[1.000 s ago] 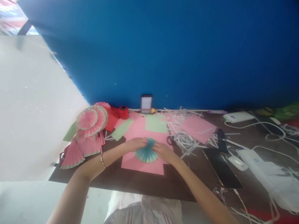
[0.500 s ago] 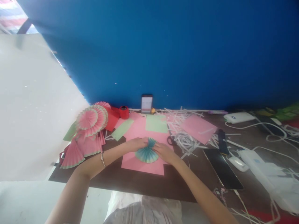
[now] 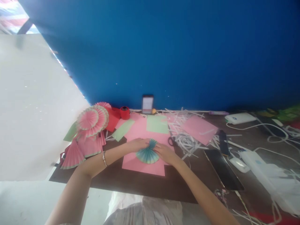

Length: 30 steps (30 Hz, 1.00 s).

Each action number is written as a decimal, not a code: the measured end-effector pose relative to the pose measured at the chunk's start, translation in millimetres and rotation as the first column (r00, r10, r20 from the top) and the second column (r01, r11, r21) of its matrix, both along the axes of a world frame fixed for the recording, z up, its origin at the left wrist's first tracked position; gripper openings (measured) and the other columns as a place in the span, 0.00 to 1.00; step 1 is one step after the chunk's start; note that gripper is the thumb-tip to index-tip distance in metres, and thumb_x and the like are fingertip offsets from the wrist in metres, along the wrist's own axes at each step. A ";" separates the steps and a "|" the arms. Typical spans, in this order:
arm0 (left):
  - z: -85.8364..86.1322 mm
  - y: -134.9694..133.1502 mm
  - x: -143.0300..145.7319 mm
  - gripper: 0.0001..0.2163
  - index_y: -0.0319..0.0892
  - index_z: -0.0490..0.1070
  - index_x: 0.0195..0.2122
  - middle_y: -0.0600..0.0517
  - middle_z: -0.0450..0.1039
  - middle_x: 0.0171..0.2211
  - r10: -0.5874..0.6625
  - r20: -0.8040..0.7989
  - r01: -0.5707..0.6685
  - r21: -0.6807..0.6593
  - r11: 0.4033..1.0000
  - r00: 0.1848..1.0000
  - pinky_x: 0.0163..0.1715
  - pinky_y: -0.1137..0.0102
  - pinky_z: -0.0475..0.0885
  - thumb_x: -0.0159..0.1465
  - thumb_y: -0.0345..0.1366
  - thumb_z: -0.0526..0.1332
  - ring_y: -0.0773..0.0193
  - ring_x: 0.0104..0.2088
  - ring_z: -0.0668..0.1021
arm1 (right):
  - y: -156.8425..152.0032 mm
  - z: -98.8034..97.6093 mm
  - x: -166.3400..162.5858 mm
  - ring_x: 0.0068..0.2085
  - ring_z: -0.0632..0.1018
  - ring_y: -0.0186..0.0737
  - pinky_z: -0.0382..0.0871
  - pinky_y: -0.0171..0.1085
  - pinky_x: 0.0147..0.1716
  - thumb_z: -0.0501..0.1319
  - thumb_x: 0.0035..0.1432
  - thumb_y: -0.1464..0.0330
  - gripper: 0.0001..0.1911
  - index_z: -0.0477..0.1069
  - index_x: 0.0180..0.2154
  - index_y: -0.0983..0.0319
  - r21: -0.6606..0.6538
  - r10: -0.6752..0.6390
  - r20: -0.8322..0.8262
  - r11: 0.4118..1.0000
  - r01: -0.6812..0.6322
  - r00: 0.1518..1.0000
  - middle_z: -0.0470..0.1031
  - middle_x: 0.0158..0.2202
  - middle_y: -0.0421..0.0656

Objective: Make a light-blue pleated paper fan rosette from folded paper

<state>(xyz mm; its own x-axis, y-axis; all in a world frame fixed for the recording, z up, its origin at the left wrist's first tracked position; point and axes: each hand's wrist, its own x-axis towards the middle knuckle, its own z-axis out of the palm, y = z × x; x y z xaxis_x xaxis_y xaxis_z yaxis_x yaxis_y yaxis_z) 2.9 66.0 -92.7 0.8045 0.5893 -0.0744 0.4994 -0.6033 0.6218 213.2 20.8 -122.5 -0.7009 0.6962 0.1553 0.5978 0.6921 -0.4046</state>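
Observation:
A pleated blue-green paper fan (image 3: 148, 155) is spread over pink paper sheets (image 3: 142, 168) on the dark table. My left hand (image 3: 140, 144) grips the fan near its gathered upper part from the left. From the right, my right hand (image 3: 164, 152) holds the fan's other side, fingers closed at its edge. The narrow pleats stand up between the two hands, and the wider pleats open toward me. Part of the fan's edges is hidden under my fingers. Dark scissor handles (image 3: 171, 141) lie just beyond my right hand.
Pink pleated rosettes (image 3: 90, 120) and a pink fan (image 3: 73, 156) sit at left, near red tape (image 3: 124, 113). Green sheets (image 3: 157, 124) and shredded white paper strips (image 3: 186, 142) lie farther back. A phone (image 3: 223, 168), cables and a power strip (image 3: 262, 170) occupy the right.

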 end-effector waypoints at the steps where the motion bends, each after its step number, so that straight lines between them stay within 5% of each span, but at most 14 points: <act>1: 1.1 1.2 -0.5 0.11 0.41 0.67 0.37 0.48 0.70 0.41 -0.067 -0.015 0.067 0.019 0.998 0.998 0.38 0.70 0.65 0.55 0.22 0.55 0.58 0.42 0.72 | 0.0 0.1 0.0 0.46 0.73 0.40 0.68 0.43 0.45 0.48 0.60 0.73 0.15 0.71 0.41 0.60 0.003 0.003 0.000 1.000 -0.003 1.000 0.73 0.43 0.47; 9: 15.1 16.9 -4.1 0.13 0.43 0.68 0.40 0.47 0.68 0.47 -0.311 0.020 0.311 -0.043 0.949 0.950 0.42 0.70 0.66 0.57 0.23 0.52 0.59 0.45 0.72 | -1.8 0.8 0.5 0.46 0.73 0.40 0.68 0.42 0.46 0.48 0.60 0.73 0.15 0.72 0.41 0.60 0.014 -0.009 -0.010 1.000 0.009 1.000 0.73 0.43 0.47; 15: 14.6 23.1 -3.9 0.13 0.42 0.70 0.34 0.48 0.70 0.40 -0.276 0.035 0.278 -0.089 0.956 0.961 0.38 0.71 0.68 0.50 0.21 0.57 0.60 0.39 0.73 | -2.1 1.4 0.8 0.47 0.72 0.40 0.67 0.42 0.47 0.48 0.60 0.73 0.15 0.72 0.41 0.60 0.012 -0.002 -0.010 1.000 0.002 1.000 0.74 0.42 0.47; 22: 13.5 30.7 2.7 0.19 0.41 0.68 0.40 0.47 0.69 0.43 -0.443 -0.134 0.450 0.033 0.892 0.887 0.39 0.69 0.69 0.48 0.20 0.56 0.59 0.41 0.73 | -2.6 1.6 0.8 0.46 0.73 0.40 0.68 0.42 0.46 0.48 0.60 0.72 0.15 0.71 0.41 0.60 0.010 -0.022 -0.001 1.000 0.022 1.000 0.73 0.42 0.46; 30: 17.0 32.1 3.9 0.19 0.43 0.67 0.41 0.48 0.70 0.42 -0.472 -0.267 0.511 0.099 0.854 0.840 0.32 0.71 0.69 0.48 0.20 0.56 0.60 0.38 0.75 | -3.8 2.3 0.5 0.44 0.73 0.40 0.68 0.41 0.45 0.48 0.60 0.72 0.14 0.72 0.39 0.60 -0.003 -0.034 0.011 0.999 0.034 0.999 0.74 0.40 0.46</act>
